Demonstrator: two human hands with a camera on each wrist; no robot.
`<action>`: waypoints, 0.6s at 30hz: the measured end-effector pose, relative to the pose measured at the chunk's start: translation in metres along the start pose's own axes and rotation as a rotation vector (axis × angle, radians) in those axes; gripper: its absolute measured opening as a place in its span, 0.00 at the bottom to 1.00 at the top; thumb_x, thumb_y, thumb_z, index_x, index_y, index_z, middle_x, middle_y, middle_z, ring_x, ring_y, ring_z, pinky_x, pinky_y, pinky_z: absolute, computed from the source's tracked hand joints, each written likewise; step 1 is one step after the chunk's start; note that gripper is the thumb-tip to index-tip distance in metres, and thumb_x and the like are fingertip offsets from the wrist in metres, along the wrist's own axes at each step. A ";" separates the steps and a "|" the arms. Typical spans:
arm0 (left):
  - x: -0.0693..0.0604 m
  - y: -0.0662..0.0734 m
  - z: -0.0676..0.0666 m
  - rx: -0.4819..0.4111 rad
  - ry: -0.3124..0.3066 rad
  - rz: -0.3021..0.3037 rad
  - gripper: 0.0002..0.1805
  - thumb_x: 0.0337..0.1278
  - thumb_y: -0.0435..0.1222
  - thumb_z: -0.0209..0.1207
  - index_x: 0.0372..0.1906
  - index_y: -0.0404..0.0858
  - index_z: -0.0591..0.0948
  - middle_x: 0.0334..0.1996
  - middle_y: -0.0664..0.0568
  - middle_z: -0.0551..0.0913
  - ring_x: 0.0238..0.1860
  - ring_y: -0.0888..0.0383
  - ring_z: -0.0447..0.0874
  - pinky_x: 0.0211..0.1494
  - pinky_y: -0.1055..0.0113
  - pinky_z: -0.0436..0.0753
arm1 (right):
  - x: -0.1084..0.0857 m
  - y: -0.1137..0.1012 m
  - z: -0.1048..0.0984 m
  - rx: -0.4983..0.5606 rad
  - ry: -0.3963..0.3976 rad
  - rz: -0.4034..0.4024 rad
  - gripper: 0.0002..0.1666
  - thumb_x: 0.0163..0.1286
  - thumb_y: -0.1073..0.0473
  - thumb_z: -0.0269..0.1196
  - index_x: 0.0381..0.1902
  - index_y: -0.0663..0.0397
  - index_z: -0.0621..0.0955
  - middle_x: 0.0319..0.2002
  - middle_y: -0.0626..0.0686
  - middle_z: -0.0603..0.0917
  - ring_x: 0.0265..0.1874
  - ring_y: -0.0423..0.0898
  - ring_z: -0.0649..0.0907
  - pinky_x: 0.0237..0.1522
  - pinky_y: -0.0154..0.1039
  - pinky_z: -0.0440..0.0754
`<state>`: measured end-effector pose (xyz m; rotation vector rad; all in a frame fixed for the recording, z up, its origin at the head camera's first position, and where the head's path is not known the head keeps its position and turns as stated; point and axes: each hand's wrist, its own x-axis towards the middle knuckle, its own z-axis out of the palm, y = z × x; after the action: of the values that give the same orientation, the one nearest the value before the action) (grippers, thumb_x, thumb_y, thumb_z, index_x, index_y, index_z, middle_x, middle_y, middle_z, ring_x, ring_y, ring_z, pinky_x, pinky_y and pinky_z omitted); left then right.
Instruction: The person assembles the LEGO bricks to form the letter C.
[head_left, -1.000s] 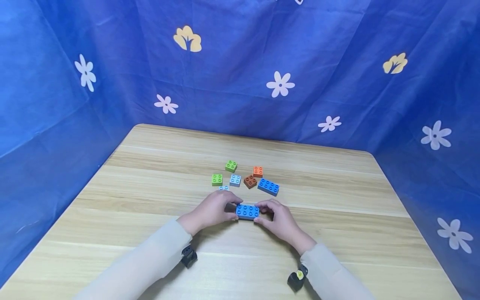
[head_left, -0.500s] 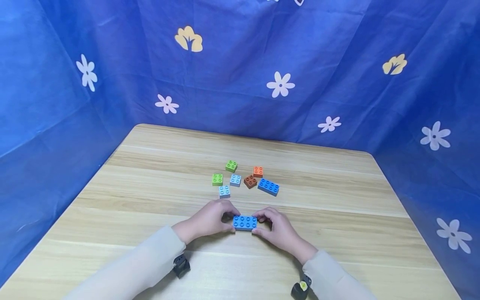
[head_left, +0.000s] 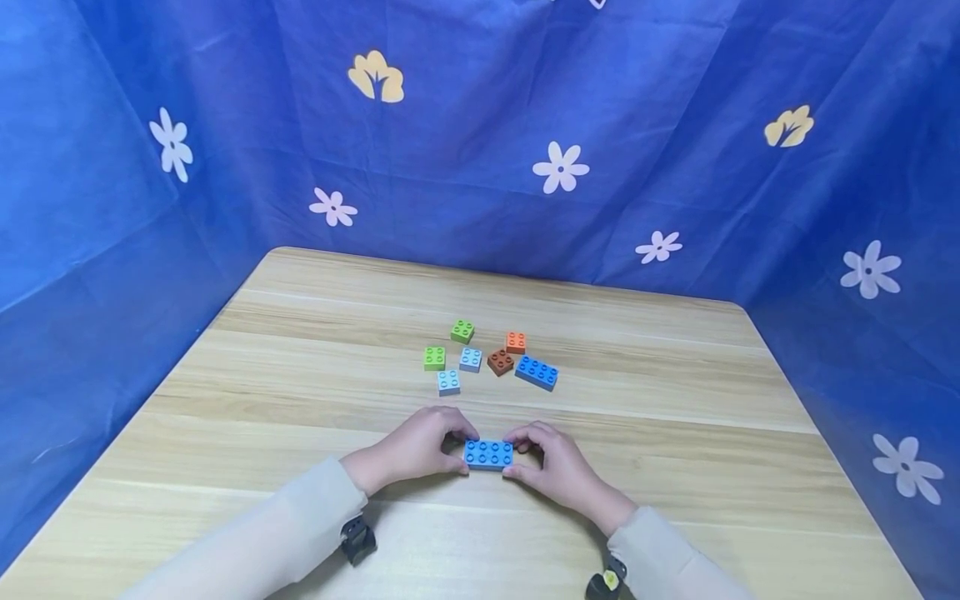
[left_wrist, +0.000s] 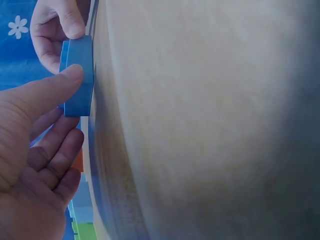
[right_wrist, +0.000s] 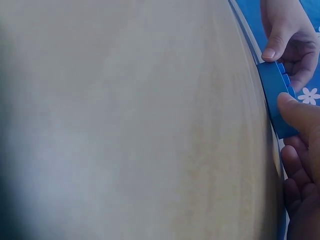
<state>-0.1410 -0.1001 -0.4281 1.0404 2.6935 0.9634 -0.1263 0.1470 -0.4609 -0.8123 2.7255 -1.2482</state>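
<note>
A blue eight-stud building brick [head_left: 488, 455] lies studs up near the front middle of the table, its long side running left to right. At its left end my left hand [head_left: 416, 446] pinches it between thumb and fingers. My right hand [head_left: 558, 467] holds the right end the same way. Seen from the left wrist, the thumb presses the near side of the brick [left_wrist: 80, 95], and the other fingers are partly curled below. From the right wrist, the brick [right_wrist: 274, 97] appears low on the tabletop, with both thumbs against its side.
Behind the hands lie loose bricks: two green [head_left: 462, 331], two light blue [head_left: 448, 382], one orange [head_left: 516, 342], one brown [head_left: 500, 362] and a second long blue brick [head_left: 536, 372]. A blue flowered curtain [head_left: 480, 150] surrounds the wooden table [head_left: 675, 375] at the back and sides.
Both hands have drawn the long blue brick toward the front edge and slightly left. The nearer light blue brick, partly covered before, is now fully visible. The other bricks stay put.
</note>
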 end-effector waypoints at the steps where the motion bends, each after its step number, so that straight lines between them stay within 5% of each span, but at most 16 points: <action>1: 0.000 0.000 0.000 0.000 -0.005 -0.007 0.20 0.38 0.38 0.74 0.42 0.38 0.84 0.36 0.57 0.83 0.40 0.61 0.78 0.48 0.62 0.78 | 0.000 0.000 0.000 0.002 -0.002 -0.001 0.23 0.53 0.52 0.73 0.46 0.49 0.81 0.39 0.38 0.79 0.39 0.37 0.78 0.47 0.35 0.78; 18: -0.002 0.003 -0.001 -0.001 -0.025 -0.015 0.20 0.40 0.38 0.73 0.43 0.39 0.84 0.38 0.57 0.84 0.42 0.60 0.79 0.50 0.61 0.77 | -0.002 0.000 0.000 0.017 -0.008 -0.024 0.23 0.52 0.50 0.73 0.46 0.49 0.81 0.40 0.38 0.79 0.38 0.38 0.79 0.46 0.35 0.78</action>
<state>-0.1378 -0.0998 -0.4258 1.0243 2.6767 0.9422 -0.1251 0.1481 -0.4611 -0.8489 2.7030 -1.2672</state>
